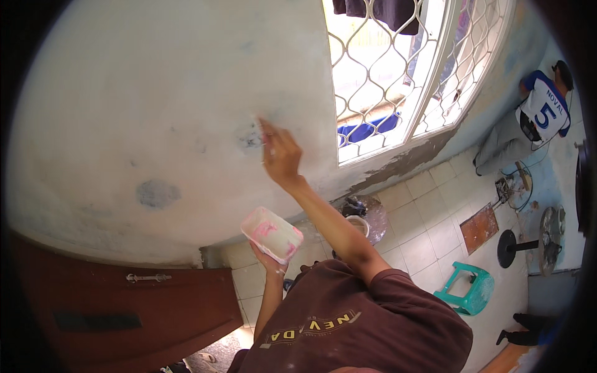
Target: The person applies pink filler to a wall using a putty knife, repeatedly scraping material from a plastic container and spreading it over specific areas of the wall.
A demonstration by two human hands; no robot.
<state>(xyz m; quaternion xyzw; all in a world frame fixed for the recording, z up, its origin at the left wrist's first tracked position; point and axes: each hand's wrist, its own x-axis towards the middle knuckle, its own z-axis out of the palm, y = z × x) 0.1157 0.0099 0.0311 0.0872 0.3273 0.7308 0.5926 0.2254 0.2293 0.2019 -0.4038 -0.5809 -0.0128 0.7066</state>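
My left hand [268,259] is closed round a white rectangular plastic tub [273,233] streaked with pink, its open top facing up. My right arm reaches up to the pale plastered wall [186,74]. There my right hand [283,155] is closed, its fingers pinched on a small reddish thing against the wall, too blurred to name. Beside those fingers is a dark mottled patch [250,135] on the plaster. A larger grey-blue patch [158,193] shows lower down to the left.
A window with a curved metal grille [373,74] is to the right. Below stand a round table [376,217] with a bucket [356,227], a green plastic stool [469,289] and a brown door [124,317]. Another person [541,109] is at the far right wall.
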